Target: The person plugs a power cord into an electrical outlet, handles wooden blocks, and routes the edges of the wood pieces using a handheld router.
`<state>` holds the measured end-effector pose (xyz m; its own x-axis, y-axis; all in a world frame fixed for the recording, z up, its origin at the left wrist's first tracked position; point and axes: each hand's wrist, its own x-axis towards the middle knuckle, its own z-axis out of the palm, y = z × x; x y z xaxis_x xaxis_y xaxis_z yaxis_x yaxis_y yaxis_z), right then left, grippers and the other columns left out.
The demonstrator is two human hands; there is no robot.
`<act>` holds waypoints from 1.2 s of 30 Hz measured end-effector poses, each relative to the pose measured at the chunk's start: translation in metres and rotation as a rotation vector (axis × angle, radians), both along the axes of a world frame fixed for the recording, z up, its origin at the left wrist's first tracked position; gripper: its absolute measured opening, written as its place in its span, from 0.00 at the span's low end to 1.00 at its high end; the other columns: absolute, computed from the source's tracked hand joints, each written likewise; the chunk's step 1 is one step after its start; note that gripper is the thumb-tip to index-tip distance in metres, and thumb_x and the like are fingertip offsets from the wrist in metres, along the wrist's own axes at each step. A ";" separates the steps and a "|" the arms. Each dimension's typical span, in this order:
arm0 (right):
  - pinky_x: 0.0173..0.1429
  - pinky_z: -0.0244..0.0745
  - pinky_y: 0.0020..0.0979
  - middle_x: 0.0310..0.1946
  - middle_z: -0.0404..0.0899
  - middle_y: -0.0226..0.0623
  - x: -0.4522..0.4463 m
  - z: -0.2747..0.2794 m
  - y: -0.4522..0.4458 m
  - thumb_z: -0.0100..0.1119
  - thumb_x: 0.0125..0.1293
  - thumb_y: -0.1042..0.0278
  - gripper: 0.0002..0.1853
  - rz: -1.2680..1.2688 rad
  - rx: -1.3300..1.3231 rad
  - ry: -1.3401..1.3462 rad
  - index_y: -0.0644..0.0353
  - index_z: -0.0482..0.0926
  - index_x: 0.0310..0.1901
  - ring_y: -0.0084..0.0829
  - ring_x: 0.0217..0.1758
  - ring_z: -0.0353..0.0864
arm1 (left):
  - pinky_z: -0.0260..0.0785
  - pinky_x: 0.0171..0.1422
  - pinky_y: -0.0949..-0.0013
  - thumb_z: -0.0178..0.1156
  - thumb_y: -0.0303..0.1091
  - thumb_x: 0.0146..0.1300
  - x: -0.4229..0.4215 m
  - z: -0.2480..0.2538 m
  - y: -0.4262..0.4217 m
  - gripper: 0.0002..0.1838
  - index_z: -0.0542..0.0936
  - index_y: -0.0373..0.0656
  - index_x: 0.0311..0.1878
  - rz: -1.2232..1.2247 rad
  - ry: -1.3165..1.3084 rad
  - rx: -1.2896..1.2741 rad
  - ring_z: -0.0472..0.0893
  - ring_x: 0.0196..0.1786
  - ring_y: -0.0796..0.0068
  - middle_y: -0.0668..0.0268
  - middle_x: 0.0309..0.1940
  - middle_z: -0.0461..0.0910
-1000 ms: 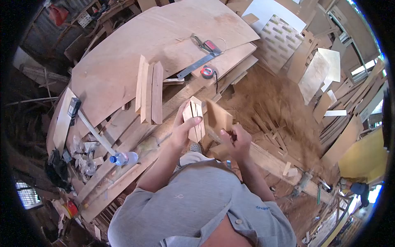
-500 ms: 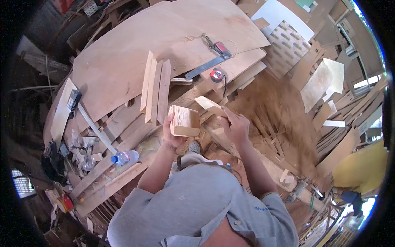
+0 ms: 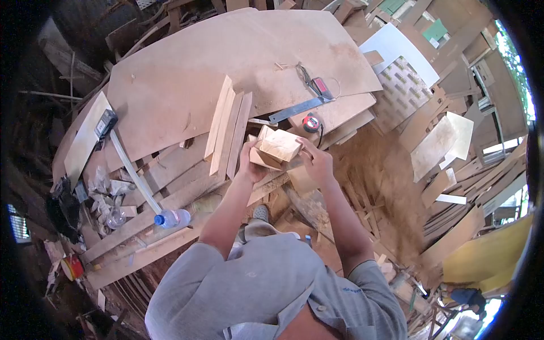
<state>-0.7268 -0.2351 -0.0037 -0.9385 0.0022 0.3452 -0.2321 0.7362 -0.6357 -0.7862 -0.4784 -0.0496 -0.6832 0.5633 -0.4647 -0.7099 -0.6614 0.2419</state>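
Note:
My left hand (image 3: 250, 164) is closed around a small pale wooden block (image 3: 265, 161), just in front of the long boards. My right hand (image 3: 317, 162) pinches the right end of a short wooden piece (image 3: 281, 145) with a bright, sunlit face. The two pieces lie against each other, the bright one tilted over the block. Fingers and the upper piece hide part of the block. Left of my hands, several long wooden strips (image 3: 228, 130) rest together on the boards. A red and black tape measure (image 3: 311, 123) sits just beyond my right hand.
A large plywood sheet (image 3: 187, 68) spreads ahead, with a metal square (image 3: 300, 109) on it. A water bottle (image 3: 173, 219) lies on the left boards. Sawdust (image 3: 391, 164) covers the right side, beside stacked offcuts (image 3: 470, 198). A yellow panel (image 3: 481, 255) stands far right.
My right hand has brought its wooden piece left against the block in my left hand. Both hands are closer together, and the block has been turned. The view has shifted slightly.

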 end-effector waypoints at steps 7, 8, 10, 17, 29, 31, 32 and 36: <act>0.47 0.88 0.47 0.52 0.94 0.35 -0.014 -0.037 -0.027 0.67 0.76 0.62 0.27 0.031 0.184 -0.033 0.34 0.82 0.74 0.47 0.42 0.93 | 0.71 0.78 0.30 0.59 0.62 0.75 0.068 0.031 -0.019 0.40 0.69 0.48 0.81 0.125 -0.157 -0.038 0.80 0.69 0.43 0.51 0.71 0.76; 0.47 0.88 0.47 0.53 0.94 0.34 -0.014 -0.039 -0.032 0.67 0.76 0.61 0.26 0.009 0.244 -0.054 0.34 0.82 0.74 0.47 0.42 0.93 | 0.71 0.77 0.29 0.59 0.62 0.75 0.076 0.021 -0.025 0.40 0.69 0.48 0.81 0.109 -0.168 -0.052 0.80 0.68 0.43 0.51 0.71 0.76; 0.48 0.88 0.48 0.54 0.94 0.34 -0.018 -0.050 -0.033 0.66 0.77 0.60 0.27 -0.005 0.328 -0.085 0.34 0.81 0.75 0.46 0.41 0.93 | 0.74 0.73 0.30 0.60 0.65 0.75 0.086 0.025 -0.033 0.41 0.68 0.47 0.79 0.075 -0.285 -0.157 0.81 0.67 0.42 0.50 0.70 0.75; 0.46 0.85 0.44 0.42 0.92 0.42 -0.012 -0.043 -0.040 0.69 0.77 0.55 0.17 -0.249 0.063 -0.054 0.45 0.91 0.63 0.44 0.38 0.91 | 0.81 0.70 0.46 0.52 0.66 0.80 0.110 0.029 -0.048 0.41 0.69 0.40 0.79 -0.058 -0.029 -0.234 0.86 0.60 0.52 0.51 0.62 0.84; 0.42 0.75 0.35 0.28 0.83 0.34 0.093 0.034 -0.034 0.69 0.81 0.54 0.20 -0.780 -0.482 -0.096 0.66 0.88 0.40 0.26 0.32 0.77 | 0.78 0.67 0.61 0.78 0.31 0.69 0.145 0.028 0.070 0.40 0.61 0.37 0.74 0.108 0.395 -0.499 0.79 0.62 0.68 0.57 0.62 0.75; 0.44 0.77 0.35 0.32 0.86 0.36 0.124 0.039 -0.028 0.67 0.81 0.55 0.18 -0.703 -0.455 -0.161 0.66 0.89 0.42 0.26 0.36 0.81 | 0.78 0.67 0.62 0.78 0.31 0.69 0.152 0.025 0.089 0.40 0.61 0.37 0.74 0.102 0.405 -0.487 0.79 0.62 0.69 0.57 0.62 0.75; 0.47 0.78 0.34 0.35 0.87 0.37 0.141 0.037 -0.023 0.67 0.82 0.55 0.18 -0.669 -0.448 -0.222 0.66 0.89 0.45 0.26 0.39 0.82 | 0.79 0.67 0.63 0.79 0.30 0.68 0.154 0.021 0.097 0.41 0.61 0.38 0.74 0.072 0.365 -0.499 0.80 0.62 0.68 0.57 0.61 0.76; 0.61 0.81 0.37 0.52 0.88 0.45 0.195 0.027 0.006 0.71 0.76 0.55 0.24 -0.310 -0.708 -0.201 0.63 0.84 0.64 0.38 0.56 0.88 | 0.82 0.63 0.62 0.83 0.35 0.65 0.168 0.036 0.130 0.43 0.61 0.35 0.72 0.020 0.413 -0.579 0.82 0.61 0.65 0.54 0.61 0.76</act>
<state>-0.5323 -0.2291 0.0236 -0.9031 0.4292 -0.0116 0.0858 0.1539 -0.9844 -0.6178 -0.3479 -0.0140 -0.8758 0.2897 -0.3861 -0.4732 -0.3578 0.8050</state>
